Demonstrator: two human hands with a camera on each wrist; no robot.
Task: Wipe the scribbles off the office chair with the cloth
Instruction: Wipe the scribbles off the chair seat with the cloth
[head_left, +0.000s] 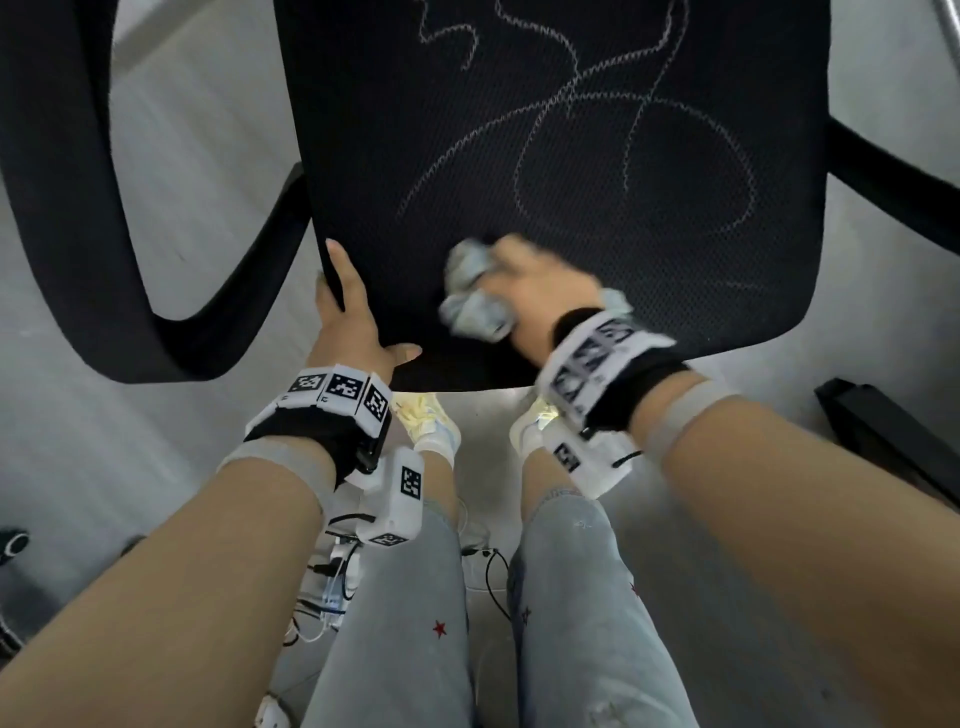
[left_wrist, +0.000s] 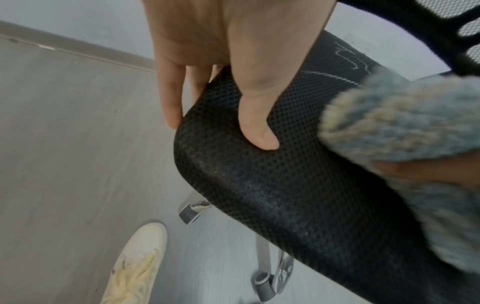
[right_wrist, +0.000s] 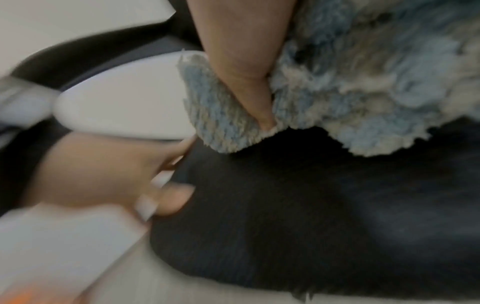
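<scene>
A black mesh office chair seat fills the upper head view, with pale chalk-like scribbles looping over its middle and back. My right hand grips a bunched blue-grey fluffy cloth and presses it on the seat near the front edge. My left hand holds the seat's front left corner, thumb on top and fingers wrapped over the side. In the right wrist view the thumb digs into the cloth above the dark seat; that picture is blurred.
The chair's black armrests curve on the left and reach out on the right. Chrome legs with castors stand below on the grey floor. My white shoes and jeans are close to the front edge.
</scene>
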